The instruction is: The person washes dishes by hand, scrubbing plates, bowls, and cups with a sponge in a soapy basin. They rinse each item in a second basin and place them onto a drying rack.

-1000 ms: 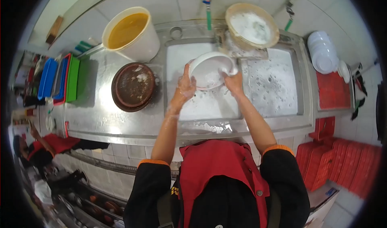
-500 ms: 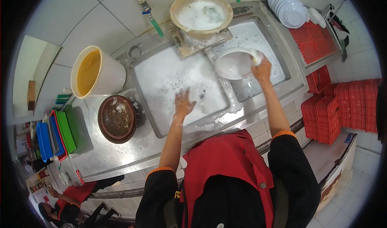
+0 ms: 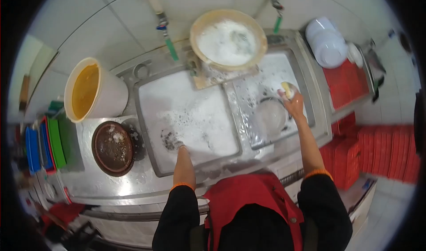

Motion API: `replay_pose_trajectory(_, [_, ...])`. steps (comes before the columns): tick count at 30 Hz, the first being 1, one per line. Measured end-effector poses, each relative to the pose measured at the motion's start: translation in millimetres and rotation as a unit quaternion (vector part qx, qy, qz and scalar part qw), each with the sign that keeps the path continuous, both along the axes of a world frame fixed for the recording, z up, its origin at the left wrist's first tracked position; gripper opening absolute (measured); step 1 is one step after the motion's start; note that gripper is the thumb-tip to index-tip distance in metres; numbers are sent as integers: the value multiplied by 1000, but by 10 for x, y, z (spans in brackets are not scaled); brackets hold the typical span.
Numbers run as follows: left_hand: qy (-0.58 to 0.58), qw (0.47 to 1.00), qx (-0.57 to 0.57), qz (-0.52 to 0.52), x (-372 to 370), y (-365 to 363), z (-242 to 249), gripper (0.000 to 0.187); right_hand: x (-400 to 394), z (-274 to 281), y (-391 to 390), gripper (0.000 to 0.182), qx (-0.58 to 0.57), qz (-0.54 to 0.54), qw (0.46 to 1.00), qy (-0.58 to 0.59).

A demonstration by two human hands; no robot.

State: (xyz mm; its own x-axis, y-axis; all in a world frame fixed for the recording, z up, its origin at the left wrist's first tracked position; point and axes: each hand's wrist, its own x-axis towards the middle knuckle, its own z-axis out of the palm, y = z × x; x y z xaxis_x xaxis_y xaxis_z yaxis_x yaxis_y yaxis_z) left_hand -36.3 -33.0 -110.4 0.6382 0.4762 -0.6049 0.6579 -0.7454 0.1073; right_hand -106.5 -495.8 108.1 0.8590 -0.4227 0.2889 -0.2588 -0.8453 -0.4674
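Note:
My left hand [image 3: 181, 147] is sunk past the wrist in the foamy water of the left sink basin [image 3: 146, 135], so its fingers are hidden. Over the right sink basin [image 3: 310, 96], my right hand [image 3: 294, 103] grips a yellow sponge [image 3: 287, 90] with suds on it. Just left of that hand, a round white bowl [image 3: 270, 116] lies in the sudsy water, apart from my fingers.
A tub of suds [image 3: 195, 42] stands on a ledge behind the basins. On the left are a white bucket [image 3: 116, 96], a brown round dish [image 3: 111, 149] and coloured trays [image 3: 55, 142]. White plates [image 3: 328, 51] and a red mat [image 3: 346, 84] lie right; red crates [image 3: 381, 149] stand below.
My right hand has let go of the white bowl, which now lies in the right basin, and holds the sponge. My left hand has sunk into the foam. The camera view has shifted.

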Motion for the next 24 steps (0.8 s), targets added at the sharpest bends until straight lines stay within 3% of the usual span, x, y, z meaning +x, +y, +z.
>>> replay_pose_trajectory(1, [-4,1000,8,22,44,-10,7,40,249,261,109,40,46,24,998,-47])
replay_pose_trajectory(3, [-13,997,25,71,47,-27,66,38,698,816,407,48,299,109,943,-101])
replay_pose_trajectory(5, [-18,992,36,117,8,-38,163,37,1291,966,607,53,239,234,927,-168])
replay_pose_trajectory(9, [-17,988,29,152,-73,-115,-68,38,2311,630,943,50,84,293,952,44])
replay_pose_trajectory(11, [-22,988,10,155,-74,-104,-136,39,2609,369,1053,52,50,379,913,145])
replay_pose_trajectory(12, [-24,989,-3,149,-49,-89,-171,39,2748,93,972,51,-64,403,897,172])
replay_pose_trajectory(13, [-23,990,-22,137,-20,-75,-191,40,2874,72,945,50,-162,432,828,320])
replay_pose_trajectory(15, [-25,991,-60,117,15,-58,-191,41,3099,-327,732,51,-175,363,840,363])
replay_pose_trajectory(16, [-27,991,-82,104,49,-14,-187,42,3134,-244,841,51,-173,369,839,359])
replay_pose_trajectory(18, [-28,988,-131,82,69,46,-165,43,3167,5,968,50,-228,332,735,546])
replay_pose_trajectory(22, [-64,975,-198,78,1,218,26,46,3348,-272,546,43,-158,332,773,518])
replay_pose_trajectory(24, [-120,970,-176,115,-2,327,218,47,3027,113,738,51,65,358,897,249])
